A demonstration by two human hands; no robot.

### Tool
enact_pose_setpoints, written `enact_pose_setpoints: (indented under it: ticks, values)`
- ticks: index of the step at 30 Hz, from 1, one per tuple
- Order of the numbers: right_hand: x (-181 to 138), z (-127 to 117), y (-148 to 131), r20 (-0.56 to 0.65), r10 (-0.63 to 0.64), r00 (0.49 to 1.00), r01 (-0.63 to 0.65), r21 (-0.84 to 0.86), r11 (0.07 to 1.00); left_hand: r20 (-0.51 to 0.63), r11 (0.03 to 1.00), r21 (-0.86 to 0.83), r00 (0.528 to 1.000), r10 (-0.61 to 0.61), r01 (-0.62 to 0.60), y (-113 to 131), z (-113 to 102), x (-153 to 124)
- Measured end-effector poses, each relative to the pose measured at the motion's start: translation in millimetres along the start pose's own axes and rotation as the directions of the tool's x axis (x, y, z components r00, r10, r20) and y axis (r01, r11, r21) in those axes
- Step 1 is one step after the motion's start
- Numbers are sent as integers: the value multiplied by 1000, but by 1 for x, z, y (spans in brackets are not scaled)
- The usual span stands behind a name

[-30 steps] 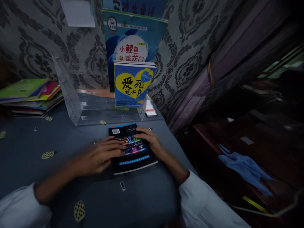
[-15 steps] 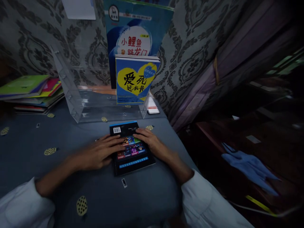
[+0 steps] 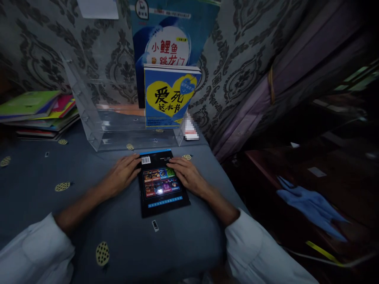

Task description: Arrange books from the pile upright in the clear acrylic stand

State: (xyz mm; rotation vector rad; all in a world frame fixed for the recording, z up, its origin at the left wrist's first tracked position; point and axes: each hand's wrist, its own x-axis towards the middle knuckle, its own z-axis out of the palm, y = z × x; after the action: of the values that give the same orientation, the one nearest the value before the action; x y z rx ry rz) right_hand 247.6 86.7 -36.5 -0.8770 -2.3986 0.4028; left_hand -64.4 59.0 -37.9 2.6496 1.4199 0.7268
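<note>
A black book (image 3: 162, 206) lies back cover up on the table, with a barcode near its top and rows of small colourful pictures. My left hand (image 3: 123, 173) rests at the book's upper left edge, fingers stretched out and fingertips touching the cover's side. On the opposite edge lies my right hand (image 3: 188, 175), its fingers extended flat over the cover's upper right. Neither hand grips the book. Behind it stands a clear acrylic rack (image 3: 133, 141) holding a blue book with a yellow heart (image 3: 166, 94) and a taller teal book (image 3: 174, 25).
A stack of colourful books (image 3: 32, 104) sits at the back left of the grey table (image 3: 124, 244). Patterned wallpaper (image 3: 242, 39) and a purple curtain (image 3: 254, 114) border the back. Beyond the table's right edge, a blue cloth (image 3: 308, 205) lies lower down.
My left hand has slid off the pictures to the book's left edge. My right hand stays at the right edge. The book has turned slightly and shifted a little.
</note>
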Motion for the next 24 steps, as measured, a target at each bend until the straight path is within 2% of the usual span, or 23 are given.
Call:
enact_pose_setpoints:
  ticks: [9, 16, 24]
  values:
    - [16, 18, 7, -45, 185, 982, -187, -35, 982, 3, 999, 24, 999, -35, 35, 7, 0, 6]
    - [21, 21, 10, -65, 180, 982, -183, -32, 983, -2, 998, 63, 1000, -17, 17, 7, 5, 12]
    - [20, 19, 10, -47, 158, 986, -161, -56, 985, 78, 997, 79, 997, 13, -19, 13, 9, 27]
